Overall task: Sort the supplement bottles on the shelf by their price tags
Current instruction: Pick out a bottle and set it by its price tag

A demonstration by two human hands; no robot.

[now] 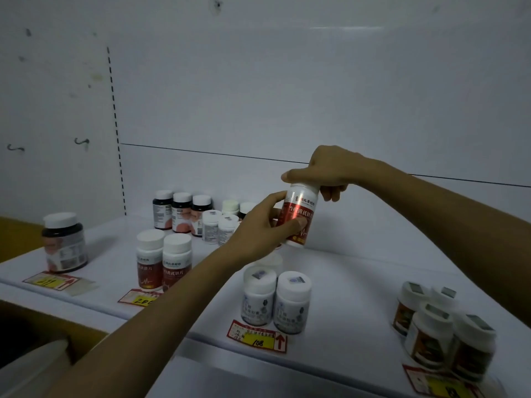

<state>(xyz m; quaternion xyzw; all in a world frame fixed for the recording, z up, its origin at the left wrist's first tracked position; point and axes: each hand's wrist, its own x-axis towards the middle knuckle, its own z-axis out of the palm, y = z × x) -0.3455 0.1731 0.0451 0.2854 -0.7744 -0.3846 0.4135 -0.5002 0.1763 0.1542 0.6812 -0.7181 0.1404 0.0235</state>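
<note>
Along the front edge of the shelf [344, 282] the bottles stand in clusters, each behind its own price tag, so the sorting looks partly done. Nearest on the right, a group of brown-labelled bottles [431, 337] sits behind a red-and-yellow tag [439, 382]. In the middle, white bottles with pale blue labels [275, 303] stand behind the tag marked 108 [257, 337]. To the left, a pair of red-labelled bottles [163, 262] stands behind a yellow tag [140, 298] that seems to read 200, and a dark jar [64, 242] stands at its own tag [51, 280].

The held red-labelled bottle [300, 216] is lifted clear of the shelf, above and behind the white cluster. It is nearly upright with its label turned to the camera, probably to be read. The left hand [258, 228] wraps the body from the side, thumb across the label. The right hand [324, 173] grips the white cap from above. Its label looks like that of the pair on the left, so it likely belongs there.

Farther back, a row of dark bottles [181, 211] and some small white bottles [219, 228] stand with no tag in sight, seemingly unsorted.
</note>
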